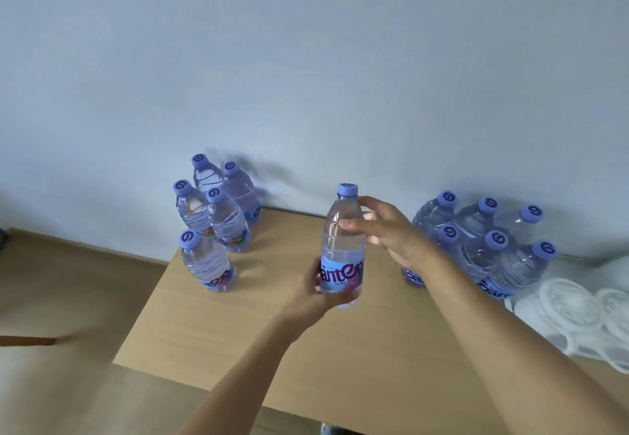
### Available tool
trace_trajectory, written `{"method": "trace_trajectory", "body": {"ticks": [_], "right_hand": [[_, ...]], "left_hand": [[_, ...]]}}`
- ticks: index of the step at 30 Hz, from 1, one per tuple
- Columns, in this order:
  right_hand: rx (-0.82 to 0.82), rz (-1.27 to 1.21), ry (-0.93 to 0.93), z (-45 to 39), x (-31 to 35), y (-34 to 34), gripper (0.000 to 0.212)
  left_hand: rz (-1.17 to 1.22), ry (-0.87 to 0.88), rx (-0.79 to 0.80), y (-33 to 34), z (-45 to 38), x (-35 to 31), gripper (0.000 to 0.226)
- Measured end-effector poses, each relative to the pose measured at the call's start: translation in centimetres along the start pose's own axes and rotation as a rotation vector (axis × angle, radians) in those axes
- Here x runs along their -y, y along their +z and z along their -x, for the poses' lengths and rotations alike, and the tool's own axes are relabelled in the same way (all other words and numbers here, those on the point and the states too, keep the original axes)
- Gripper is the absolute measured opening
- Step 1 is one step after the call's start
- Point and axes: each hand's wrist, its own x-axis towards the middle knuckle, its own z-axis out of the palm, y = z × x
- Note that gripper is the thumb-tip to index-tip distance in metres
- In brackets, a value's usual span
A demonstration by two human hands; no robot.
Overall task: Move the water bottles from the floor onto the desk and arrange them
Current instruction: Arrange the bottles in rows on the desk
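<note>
Head view: bottle (342, 244) upright between left grip (315, 293) and right grip (384, 230).

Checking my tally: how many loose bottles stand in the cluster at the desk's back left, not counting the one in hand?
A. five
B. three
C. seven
A: five purple caps show in the loose cluster, apart from the held bottle.
</note>
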Motion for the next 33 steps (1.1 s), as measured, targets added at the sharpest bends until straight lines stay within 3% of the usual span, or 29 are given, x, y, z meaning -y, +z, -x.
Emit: {"method": "trace_trajectory", "body": {"ticks": [3,6,10,15,21,33], "right_hand": [[-0.030,-0.033,0.004,2.4,0.5,-3.1,0.034],[-0.100,0.016,0.001,4.9,0.9,-5.9,0.042],[-0.167,0.117,0.014,8.0,0.9,-9.0,0.051],[-0.267,0.126,0.002,11.1,0.0,-11.5,0.042],[-0.286,0.030,-0.030,12.8,-1.7,-13.9,0.037],[-0.236,0.176,-0.021,14.7,-4.7,-15.9,0.028]], "left_hand": [[-0.050,0.021,-0.022,3.2,-1.0,-0.4,0.064],[-0.094,0.033,-0.040,6.4,-1.7,-0.5,0.072],[-0.149,0.061,-0.012,10.6,-2.0,-0.7,0.074],[-0.205,0.079,0.036,14.8,-1.7,-0.7,0.072],[-0.177,0.001,0.211,16.3,-1.3,-0.4,0.056],[-0.292,0.033,0.127,19.3,-2.7,1.8,0.058]]}}
